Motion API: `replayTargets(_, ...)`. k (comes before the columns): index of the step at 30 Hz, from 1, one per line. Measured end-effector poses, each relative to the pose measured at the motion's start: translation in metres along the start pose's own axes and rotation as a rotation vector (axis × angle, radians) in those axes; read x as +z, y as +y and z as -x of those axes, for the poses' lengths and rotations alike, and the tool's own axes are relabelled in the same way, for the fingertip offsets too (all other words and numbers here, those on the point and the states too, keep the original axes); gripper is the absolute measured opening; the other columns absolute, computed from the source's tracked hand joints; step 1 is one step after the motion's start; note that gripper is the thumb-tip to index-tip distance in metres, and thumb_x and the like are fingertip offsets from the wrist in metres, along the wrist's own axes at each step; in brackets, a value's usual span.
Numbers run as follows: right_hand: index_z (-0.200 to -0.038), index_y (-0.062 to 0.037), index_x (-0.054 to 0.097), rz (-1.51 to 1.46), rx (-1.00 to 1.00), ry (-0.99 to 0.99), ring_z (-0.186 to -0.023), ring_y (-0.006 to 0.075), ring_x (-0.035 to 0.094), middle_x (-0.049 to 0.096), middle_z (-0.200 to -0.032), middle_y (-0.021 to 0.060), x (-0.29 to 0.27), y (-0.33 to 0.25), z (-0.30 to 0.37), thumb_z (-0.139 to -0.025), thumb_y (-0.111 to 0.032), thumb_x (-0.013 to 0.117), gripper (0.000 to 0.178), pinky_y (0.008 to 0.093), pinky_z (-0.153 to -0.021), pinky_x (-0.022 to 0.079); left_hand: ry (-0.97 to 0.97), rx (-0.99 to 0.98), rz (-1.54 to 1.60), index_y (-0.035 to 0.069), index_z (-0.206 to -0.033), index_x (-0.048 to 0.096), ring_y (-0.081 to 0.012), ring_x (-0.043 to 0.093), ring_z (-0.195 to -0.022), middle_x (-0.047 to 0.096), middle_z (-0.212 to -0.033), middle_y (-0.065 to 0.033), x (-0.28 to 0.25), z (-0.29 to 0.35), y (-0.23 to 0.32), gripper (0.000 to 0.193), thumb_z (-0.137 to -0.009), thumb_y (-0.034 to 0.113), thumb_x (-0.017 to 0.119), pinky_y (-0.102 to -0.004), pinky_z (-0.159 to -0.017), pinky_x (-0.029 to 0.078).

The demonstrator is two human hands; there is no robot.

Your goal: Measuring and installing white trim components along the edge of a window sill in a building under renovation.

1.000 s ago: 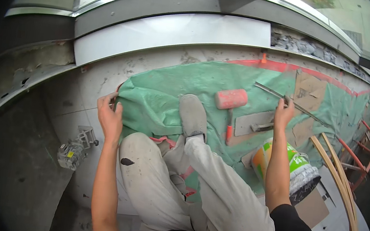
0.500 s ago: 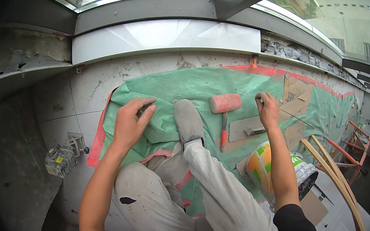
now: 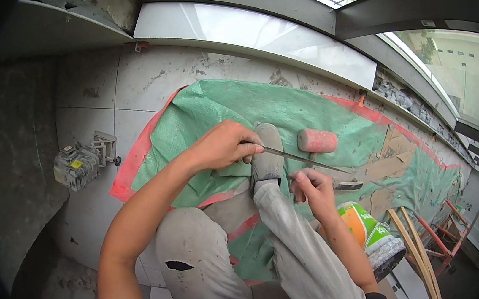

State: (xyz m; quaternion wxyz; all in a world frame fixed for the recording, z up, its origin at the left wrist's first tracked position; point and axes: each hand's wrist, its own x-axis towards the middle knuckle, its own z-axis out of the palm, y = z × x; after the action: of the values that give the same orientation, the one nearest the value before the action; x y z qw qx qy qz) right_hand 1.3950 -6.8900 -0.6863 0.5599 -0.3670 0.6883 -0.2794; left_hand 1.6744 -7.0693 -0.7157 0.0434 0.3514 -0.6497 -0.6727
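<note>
My left hand [image 3: 229, 146] is closed, thumb and fingers pinching one end of a thin dark strip [image 3: 301, 158]. From there the strip runs rightward over my shoe and past the mallet. Below the strip, my right hand [image 3: 313, 191] has loosely curled fingers, with a gap at the thumb and nothing visible between them. A mallet with a worn red head [image 3: 317, 141] lies on the green sheet [image 3: 227, 100]; my right hand hides most of its handle. Beside that hand rests a flat trowel, its dark handle [image 3: 348, 185] showing.
My shoe [image 3: 268, 162] stands on the red-edged sheet. At right are a dirty bucket [image 3: 370, 231], long bent wooden strips [image 3: 424, 274] and a red metal frame [image 3: 447, 238]. Torn cardboard [image 3: 393, 162] lies beyond the trowel. A dusty grey device [image 3: 79, 163] sits on the left tiles.
My left hand has moved right and closed on the strip's end. My right hand has let go of the strip and come down and leftward. The view has shifted.
</note>
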Motion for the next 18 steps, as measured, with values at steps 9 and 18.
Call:
replayTargets(9, -0.124, 0.0003, 0.071, -0.42, -0.166, 0.007, -0.075, 0.0144, 0.053, 0.063, -0.094, 0.0038, 0.016, -0.013, -0.016, -0.104, -0.034, 0.078, 0.04, 0.0301, -0.066, 0.042, -0.041, -0.108, 0.432, -0.002, -0.111, 0.079, -0.0087, 0.065, -0.071, 0.073, -0.08, -0.0029, -0.006, 0.048, -0.049, 0.03, -0.107, 0.027, 0.074, -0.0296, -0.067, 0.054)
replayTargets(18, -0.112, 0.0068, 0.076, 0.288, -0.69, 0.554, -0.068, 0.0168, 0.071, 0.078, -0.083, 0.0125, -0.015, -0.14, -0.063, -0.111, -0.019, 0.069, 0.027, 0.0297, -0.067, 0.057, 0.832, 0.147, -0.461, 0.007, -0.137, 0.072, -0.0329, 0.059, -0.133, 0.067, -0.139, -0.0157, 0.031, 0.084, -0.125, 0.046, -0.097, 0.026, 0.079, -0.0471, -0.115, 0.044)
